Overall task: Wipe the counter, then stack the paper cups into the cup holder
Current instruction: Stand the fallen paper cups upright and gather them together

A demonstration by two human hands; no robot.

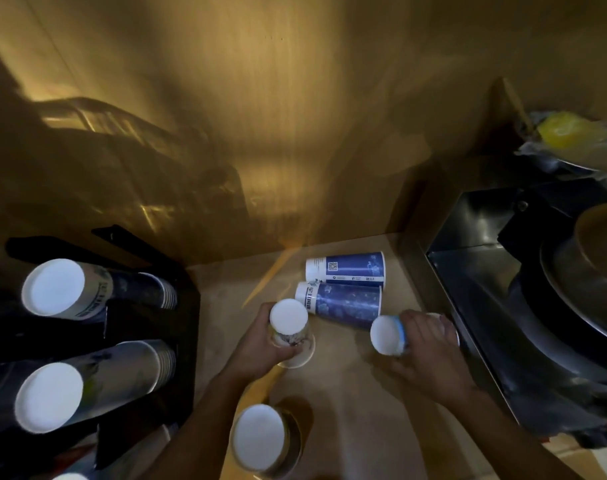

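My left hand [260,344] grips an upturned paper cup [288,317], white base up, over the brown counter [347,403]. My right hand [430,348] is closed around another paper cup [386,336], its white base pointing left. Two blue printed cups lie on their sides behind the hands, one [347,270] farther back and one [343,303] nearer. A gold-banded upturned stack [264,441] stands near the front edge. The black cup holder [149,327] at the left carries two cup stacks, the upper [57,287] and the lower [51,396].
A steel sink [468,258] with a dark pan and a plate lies to the right of the counter. A yellow item in plastic [568,133] sits at the far right. A wooden wall rises behind. The light is dim.
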